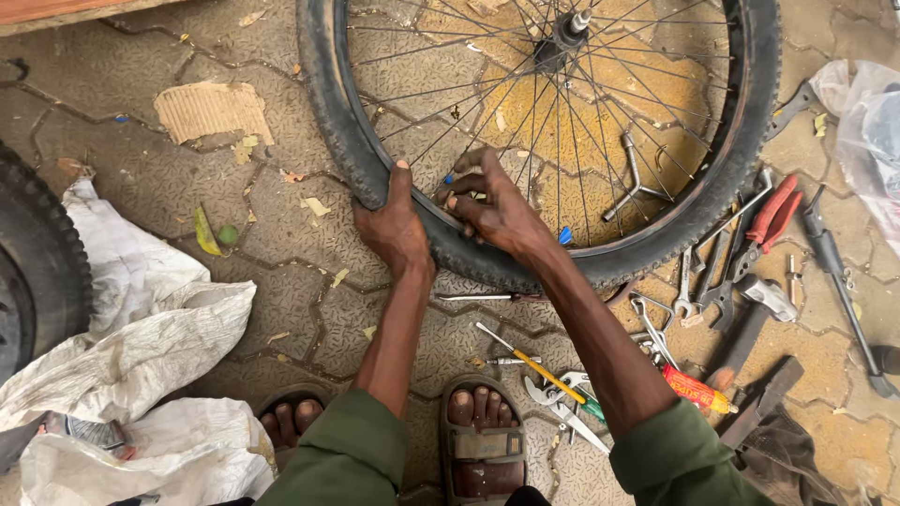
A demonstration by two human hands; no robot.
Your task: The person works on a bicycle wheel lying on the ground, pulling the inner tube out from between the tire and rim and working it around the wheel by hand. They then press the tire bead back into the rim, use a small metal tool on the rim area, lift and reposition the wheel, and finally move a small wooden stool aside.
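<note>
1. Head view, the wheel. A spoked bicycle wheel (562, 131) lies flat on the paving (141, 178) just ahead of my sandalled feet (483, 440). Its knobbly black tyre (342, 131) is on the rim; the hub and axle (562, 33) sit near the top of the view.

2. Head view, my hands. My left hand (396, 225) is clamped over the near edge of the tyre, thumb up on the tread, fingers wrapped under and out of sight. My right hand (492, 211) lies just beside it on the inner side, fingers curled together and hooked at the tyre's bead against the rim. A small blue bit shows by the fingertips; I cannot tell what it is.

3. Handling, my judgement. The wheel looks light enough to turn or lift with one hand. The rubber should be stiff at the bead and softer in the sidewall, with a grippy tread, dusty rather than slippery. The spokes (487, 103) are thin and will bend, so I would not lever on them. Best hold is on the tyre and rim, hands close together as now.

4. Head view, around me. Pliers with red handles (773, 211), spanners (698, 272) and a yellow-handled screwdriver (539, 365) lie scattered to my right, near the wheel. White sacks (141, 328) lie to my left, with another tyre (37, 262) at the left edge.
</note>
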